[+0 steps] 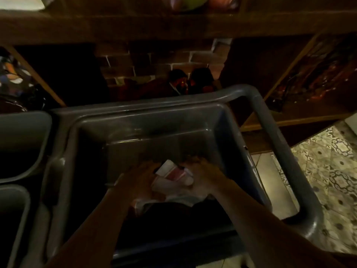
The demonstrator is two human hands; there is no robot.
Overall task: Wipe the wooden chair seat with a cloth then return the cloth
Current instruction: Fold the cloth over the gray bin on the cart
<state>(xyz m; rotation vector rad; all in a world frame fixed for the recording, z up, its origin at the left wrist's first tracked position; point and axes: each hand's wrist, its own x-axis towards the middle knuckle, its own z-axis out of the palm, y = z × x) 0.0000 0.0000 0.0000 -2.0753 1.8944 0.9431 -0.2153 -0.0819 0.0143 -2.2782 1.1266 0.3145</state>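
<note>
Head view, dim light. Nearest the camera, two bare forearms reach forward and down into a deep grey plastic tub with a rounded rim, which sits in a grey plastic cart; the cart's thick tubular handle loops round the tub's right side. The left hand lies palm-down with its fingers spread over a pale, crumpled cloth with a pink-red patch, lying low in the tub. The right hand rests on the same cloth from the right, its fingers curled at the upper edge. Both hands touch the cloth; whether either one has actually closed on it cannot be told in the poor light and blur. The cloth spreads from between the hands toward the near wall of the tub, over a dark interior.

To the left stand two further grey plastic bins, one behind the other, just beside the tub. To the right, beyond the handle, lies a patterned tile floor. Behind the cart run a dark wooden shelf frame and a red brick wall with pale mortar. Dark, indistinct objects sit at the wall's foot.
</note>
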